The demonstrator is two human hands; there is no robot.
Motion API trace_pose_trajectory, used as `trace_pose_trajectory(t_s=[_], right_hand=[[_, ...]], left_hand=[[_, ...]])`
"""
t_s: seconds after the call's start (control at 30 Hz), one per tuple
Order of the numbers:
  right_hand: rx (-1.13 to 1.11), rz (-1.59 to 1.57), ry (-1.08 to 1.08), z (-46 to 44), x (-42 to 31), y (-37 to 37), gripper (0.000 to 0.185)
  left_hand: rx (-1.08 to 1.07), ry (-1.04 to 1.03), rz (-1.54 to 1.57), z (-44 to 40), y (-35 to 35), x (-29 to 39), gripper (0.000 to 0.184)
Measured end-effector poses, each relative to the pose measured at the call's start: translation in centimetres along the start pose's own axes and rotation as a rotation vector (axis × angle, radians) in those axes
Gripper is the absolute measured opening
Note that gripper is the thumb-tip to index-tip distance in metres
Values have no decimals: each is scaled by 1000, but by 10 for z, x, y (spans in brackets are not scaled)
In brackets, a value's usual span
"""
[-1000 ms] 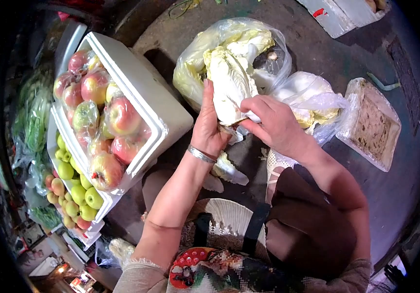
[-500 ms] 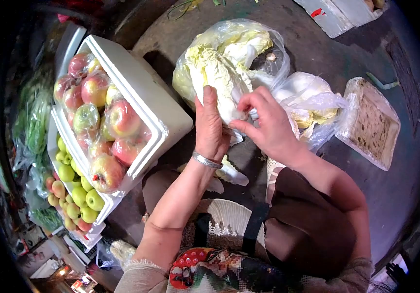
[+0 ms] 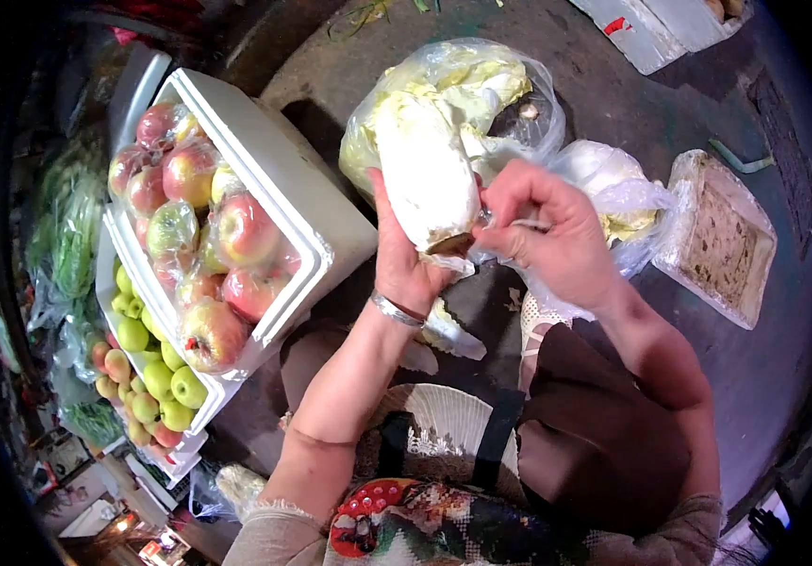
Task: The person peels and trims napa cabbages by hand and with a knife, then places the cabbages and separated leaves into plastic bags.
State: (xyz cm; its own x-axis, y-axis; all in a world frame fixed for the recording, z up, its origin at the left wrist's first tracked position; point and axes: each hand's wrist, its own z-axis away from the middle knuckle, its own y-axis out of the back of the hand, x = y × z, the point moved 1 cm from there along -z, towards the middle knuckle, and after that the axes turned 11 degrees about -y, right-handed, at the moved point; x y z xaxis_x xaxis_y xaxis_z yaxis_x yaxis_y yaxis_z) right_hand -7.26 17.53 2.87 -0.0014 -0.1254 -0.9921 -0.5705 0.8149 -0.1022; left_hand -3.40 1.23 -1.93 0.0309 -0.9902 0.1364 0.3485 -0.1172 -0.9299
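A napa cabbage (image 3: 423,174) lies tilted in my left hand (image 3: 400,264), its browned cut base (image 3: 451,245) turned toward me. My left fingers are wrapped under it, with the thumb along its left side. At the right of that base, my right hand (image 3: 557,231) is closed in a pinch on thin clear plastic film (image 3: 530,224). Behind the held cabbage is a clear plastic bag (image 3: 546,99) with more yellowish cabbage in it. A second cabbage in plastic (image 3: 604,174) lies right of my right hand.
On the left stands a white foam box (image 3: 307,179) of wrapped apples (image 3: 246,231), with green apples (image 3: 156,377) in another box below. A dirty foam tray (image 3: 722,241) lies on the ground at right. Loose leaf pieces (image 3: 448,332) lie beneath my hands.
The cabbage has turned in my left hand, so its smooth white side and brown base now show. My right hand has moved right and slightly down, still pinching.
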Motion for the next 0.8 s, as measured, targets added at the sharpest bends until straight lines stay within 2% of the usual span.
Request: trace_pose_trajectory(t_s=[0.07, 0.1, 0.13, 0.17, 0.23, 0.27, 0.37, 0.4, 0.43, 0.47, 0.53, 0.6, 0.67, 0.73, 0.77, 0.8], right_hand=[[97, -191, -378, -5, -6, 13, 18], [103, 80, -115, -11, 4, 26, 19], [105, 79, -116, -18, 4, 29, 19], [193, 396, 15, -23, 1, 31, 20], [243, 680, 136, -27, 6, 38, 29], [248, 681, 137, -25, 6, 36, 29], [59, 108, -490, -10, 5, 12, 44], [60, 110, -488, -6, 11, 6, 44], [61, 22, -454, -3, 21, 0, 44], [62, -66, -420, 0, 26, -5, 44], [73, -103, -434, 1, 29, -6, 42], [137, -349, -643, 1, 37, -3, 39], [171, -373, -693, 1, 33, -4, 33], [246, -219, -551, 2, 42, -4, 25], [247, -219, -551, 2, 52, -2, 25], [302, -87, -412, -1, 59, 2, 22]], left_hand=[[-316, 132, -30, -2, 4, 11, 87], [-231, 118, -47, -1, 4, 13, 98], [-230, 120, -47, 1, 2, 12, 98], [-177, 86, -100, 4, 1, 10, 101], [-126, 56, -154, 5, 2, 8, 104], [-114, 25, -213, 4, 7, 9, 106], [-70, -79, -364, 6, 5, 3, 107], [-43, -152, -459, 7, 3, 1, 106], [-85, -116, -480, 10, 3, 2, 98], [-88, -114, -482, 11, 5, 3, 98], [-67, -160, -588, 12, 9, 4, 90], [-132, -148, -574, 13, 6, 2, 86], [-142, -196, -648, 15, -5, 0, 76], [-118, -218, -623, 14, -18, -1, 81], [-160, -233, -691, 14, -21, 0, 85], [-200, -248, -758, 14, -24, 2, 90]])
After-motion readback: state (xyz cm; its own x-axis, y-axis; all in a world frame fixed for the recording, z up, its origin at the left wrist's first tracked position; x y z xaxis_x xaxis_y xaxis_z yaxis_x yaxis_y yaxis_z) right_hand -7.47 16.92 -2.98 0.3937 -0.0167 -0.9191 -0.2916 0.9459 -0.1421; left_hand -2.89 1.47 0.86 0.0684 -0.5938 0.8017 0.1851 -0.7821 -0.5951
